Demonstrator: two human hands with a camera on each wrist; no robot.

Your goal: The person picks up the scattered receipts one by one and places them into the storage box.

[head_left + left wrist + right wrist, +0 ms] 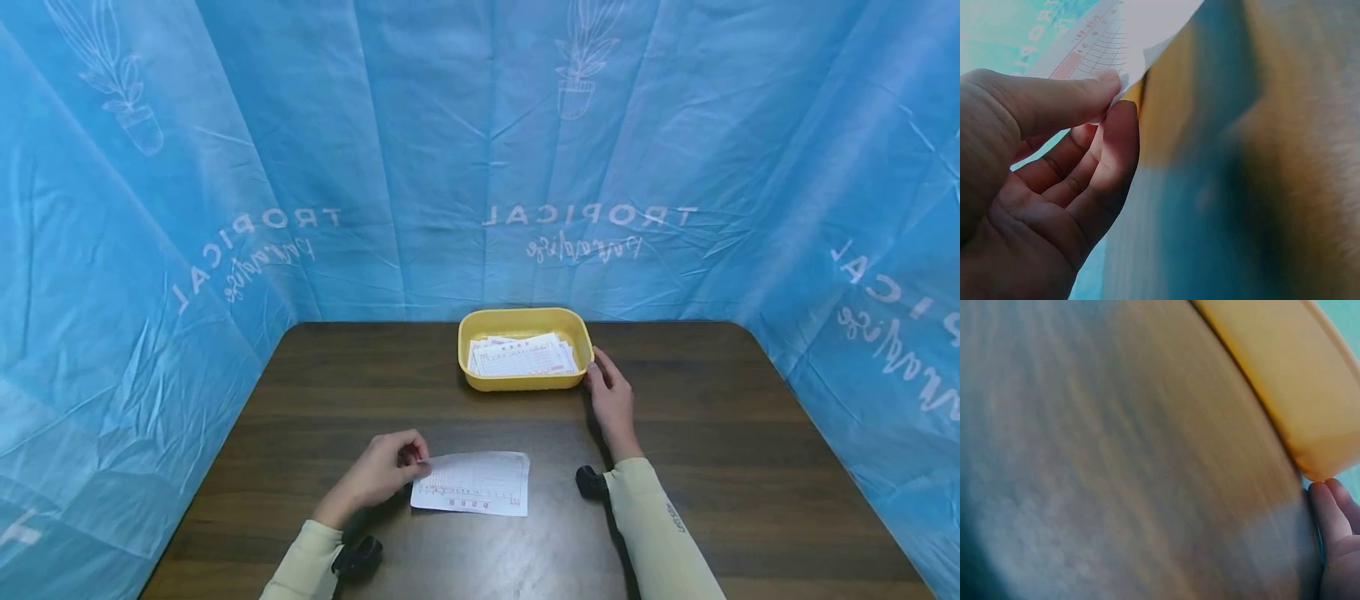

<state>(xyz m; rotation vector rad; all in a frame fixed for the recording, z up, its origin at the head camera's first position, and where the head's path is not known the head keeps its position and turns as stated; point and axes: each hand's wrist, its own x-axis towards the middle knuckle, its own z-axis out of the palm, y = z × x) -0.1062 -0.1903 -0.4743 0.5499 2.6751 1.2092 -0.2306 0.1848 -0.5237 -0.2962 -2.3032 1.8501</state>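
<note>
My left hand pinches the left edge of a white paper form printed with red lettering and a ruled grid. In the left wrist view, the form's corner sits between thumb and index finger, and the other fingers curl loosely below. The form slopes close over the table in front of me. Farther off stands a yellow plastic tray, with several similar paper slips lying inside. My right hand touches the tray's right side near its front corner, its fingers fairly straight in the right wrist view.
The dark wood-grain table has rounded far corners. A blue printed curtain hangs behind it and along both sides. Black devices sit on both wrists, the left one low over the table and the right one beside the sleeve.
</note>
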